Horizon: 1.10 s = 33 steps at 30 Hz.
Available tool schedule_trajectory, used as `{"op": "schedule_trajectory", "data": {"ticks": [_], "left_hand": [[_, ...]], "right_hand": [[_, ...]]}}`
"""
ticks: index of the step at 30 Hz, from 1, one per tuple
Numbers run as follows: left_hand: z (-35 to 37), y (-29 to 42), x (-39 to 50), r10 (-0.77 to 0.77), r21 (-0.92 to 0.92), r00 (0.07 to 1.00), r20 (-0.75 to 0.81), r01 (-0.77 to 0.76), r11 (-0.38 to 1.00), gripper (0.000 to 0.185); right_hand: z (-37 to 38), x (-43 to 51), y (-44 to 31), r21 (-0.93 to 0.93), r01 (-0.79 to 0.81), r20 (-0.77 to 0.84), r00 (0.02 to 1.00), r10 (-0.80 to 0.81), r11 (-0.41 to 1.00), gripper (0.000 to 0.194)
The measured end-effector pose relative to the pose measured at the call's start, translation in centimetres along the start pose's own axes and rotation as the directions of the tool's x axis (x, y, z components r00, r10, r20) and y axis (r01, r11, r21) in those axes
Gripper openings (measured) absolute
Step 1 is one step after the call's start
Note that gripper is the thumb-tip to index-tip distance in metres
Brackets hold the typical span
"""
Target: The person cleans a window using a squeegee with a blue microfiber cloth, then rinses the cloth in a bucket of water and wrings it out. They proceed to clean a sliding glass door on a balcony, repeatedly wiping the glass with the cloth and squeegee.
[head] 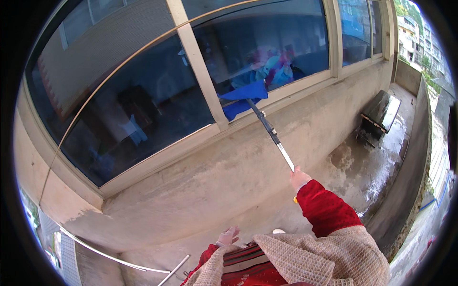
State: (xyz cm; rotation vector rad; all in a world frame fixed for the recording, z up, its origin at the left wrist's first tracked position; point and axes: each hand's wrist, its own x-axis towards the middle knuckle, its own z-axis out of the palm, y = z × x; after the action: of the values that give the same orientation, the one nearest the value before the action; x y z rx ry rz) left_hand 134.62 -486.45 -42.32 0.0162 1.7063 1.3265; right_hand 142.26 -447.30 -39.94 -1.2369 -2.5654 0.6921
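Observation:
My right hand, in a thin clear glove, grips the silver pole of a window-cleaning tool. The pole's dark upper part runs up to a head covered in blue cloth, which lies against the lower left corner of a sliding window pane, beside the upright frame bar. Low in the view, near my body, my left hand is also gloved; its fingers are apart and it holds nothing.
A dark box-like object stands on the wet floor at right. A low concrete wall bounds that side. White pipes lie at lower left. A thin tan cable arcs before the windows.

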Motion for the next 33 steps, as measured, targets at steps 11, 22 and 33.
{"op": "schedule_trajectory", "data": {"ticks": [11, 22, 33], "left_hand": [[-0.1, -1.6, 2.2, 0.05, -0.113, 0.998, -0.049, -0.055, 0.992, 0.043], [-7.1, -7.1, 15.1, 0.138, 0.491, 0.921, 0.365, -0.316, 0.812, 0.07], [4.1, 3.4, 17.5, 0.049, -0.114, 0.983, -0.178, -0.07, 0.991, 0.057]], "right_hand": [[-1.9, -1.7, 2.4, 0.172, 0.041, -0.075, 0.997, -0.028, 0.984, 0.036], [-5.9, 3.0, 4.3, 0.542, -0.02, -0.266, 0.944, 0.194, 0.84, 0.035], [-25.4, 28.7, -4.7, 0.428, 0.627, -0.789, 0.611, -0.069, 0.651, 0.024]]}}
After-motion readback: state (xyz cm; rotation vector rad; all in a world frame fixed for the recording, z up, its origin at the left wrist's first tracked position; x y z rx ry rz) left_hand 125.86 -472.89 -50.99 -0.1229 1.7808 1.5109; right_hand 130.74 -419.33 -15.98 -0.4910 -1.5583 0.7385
